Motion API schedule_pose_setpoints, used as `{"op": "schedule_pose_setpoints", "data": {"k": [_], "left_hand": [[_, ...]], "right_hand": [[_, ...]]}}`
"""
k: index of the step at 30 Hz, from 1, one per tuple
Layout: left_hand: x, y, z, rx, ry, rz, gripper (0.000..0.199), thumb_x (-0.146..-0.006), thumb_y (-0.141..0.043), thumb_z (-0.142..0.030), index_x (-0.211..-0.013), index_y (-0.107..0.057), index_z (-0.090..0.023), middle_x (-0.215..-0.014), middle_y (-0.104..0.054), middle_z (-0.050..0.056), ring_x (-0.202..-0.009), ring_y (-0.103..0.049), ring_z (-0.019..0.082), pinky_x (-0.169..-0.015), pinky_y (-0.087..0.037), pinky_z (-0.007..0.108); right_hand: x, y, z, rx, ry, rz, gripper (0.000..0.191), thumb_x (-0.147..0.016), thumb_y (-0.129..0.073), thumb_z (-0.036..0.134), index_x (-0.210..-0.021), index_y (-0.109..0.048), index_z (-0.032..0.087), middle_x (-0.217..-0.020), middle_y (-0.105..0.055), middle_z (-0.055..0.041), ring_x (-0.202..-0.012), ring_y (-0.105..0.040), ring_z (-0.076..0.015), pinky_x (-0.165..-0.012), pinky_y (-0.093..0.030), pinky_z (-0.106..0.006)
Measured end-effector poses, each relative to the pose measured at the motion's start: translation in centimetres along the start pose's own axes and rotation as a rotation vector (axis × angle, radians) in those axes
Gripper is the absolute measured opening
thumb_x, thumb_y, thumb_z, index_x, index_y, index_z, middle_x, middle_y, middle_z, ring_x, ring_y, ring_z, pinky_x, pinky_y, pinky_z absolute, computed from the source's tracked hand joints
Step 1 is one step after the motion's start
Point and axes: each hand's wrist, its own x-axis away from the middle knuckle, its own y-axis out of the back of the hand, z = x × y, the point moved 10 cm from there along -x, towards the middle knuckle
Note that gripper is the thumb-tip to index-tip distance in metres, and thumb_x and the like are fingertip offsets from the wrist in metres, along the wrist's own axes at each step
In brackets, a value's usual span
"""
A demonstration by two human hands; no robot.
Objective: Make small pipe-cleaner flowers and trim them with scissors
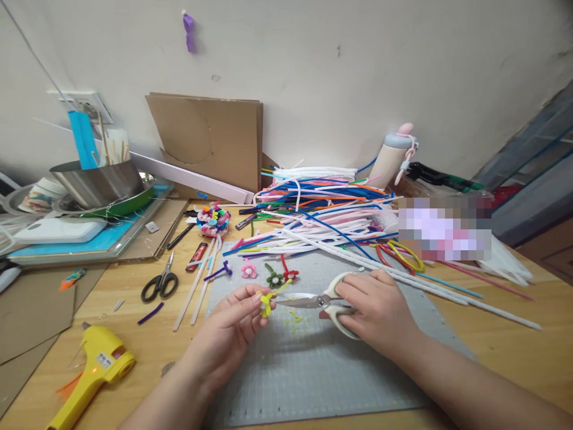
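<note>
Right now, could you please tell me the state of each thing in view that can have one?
White-handled scissors: open, in the right hand
Yellow fuzzy piece: pinched in the left hand
Black-handled scissors: shut, lying down
Yellow clippings: loose, scattered
Glue gun: lying on its side
Bottle: upright, lid on
Grey mat: lying flat
Fuzzy sticks: loosely heaped
Cardboard: propped up

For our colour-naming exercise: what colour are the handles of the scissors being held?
The held scissors' handles are off-white, seen in the head view.
</note>
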Motion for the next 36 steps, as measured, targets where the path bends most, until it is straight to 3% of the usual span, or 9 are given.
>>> {"op": "schedule_pose_setpoints", "data": {"k": [6,13,21,36], "left_hand": [[0.0,0.1,-0.3,0.006,-0.027,0.003,0.011,-0.072,-0.065,-0.009,-0.083,-0.064,-0.009,-0.079,-0.059,0.005,-0.063,-0.055,0.007,-0.053,-0.047,0.015],[0.2,-0.2,-0.2,0.049,-0.009,0.014,0.008,-0.072,-0.064,-0.008,-0.08,-0.063,-0.01,-0.08,-0.06,0.005,-0.065,-0.058,0.009,-0.051,-0.048,0.015],[0.3,-0.1,1.4,0.169,0.136,0.019,0.009,-0.078,-0.055,-0.003,-0.08,-0.062,-0.007,-0.079,-0.06,0.006,-0.061,-0.059,0.007,-0.051,-0.052,0.012],[0.1,0.2,1.4,0.226,0.147,-0.028,0.009,-0.079,-0.052,-0.002,-0.081,-0.06,-0.006,-0.076,-0.059,0.006,-0.06,-0.059,0.008,-0.054,-0.054,0.014]], "right_hand": [[-0.3,1.2,-0.3,-0.013,-0.026,-0.078,0.016,-0.078,-0.055,0.03,-0.066,-0.055,0.019,-0.07,-0.061,0.0003,-0.066,-0.053,-0.0141,-0.067,-0.024,-0.031],[-0.1,0.6,-0.3,0.005,-0.006,-0.051,0.007,-0.074,-0.056,0.027,-0.072,-0.056,0.02,-0.079,-0.063,-0.001,-0.074,-0.055,-0.0162,-0.071,-0.025,-0.033],[0.0,0.5,-0.2,0.014,0.002,-0.034,0.018,-0.079,-0.057,0.035,-0.069,-0.055,0.02,-0.072,-0.062,-0.0001,-0.07,-0.053,-0.0154,-0.069,-0.024,-0.032],[-0.1,1.0,-0.1,0.015,-0.004,-0.082,0.026,-0.078,-0.06,0.044,-0.07,-0.056,0.02,-0.072,-0.061,0.0009,-0.068,-0.053,-0.0154,-0.068,-0.024,-0.033]]}}
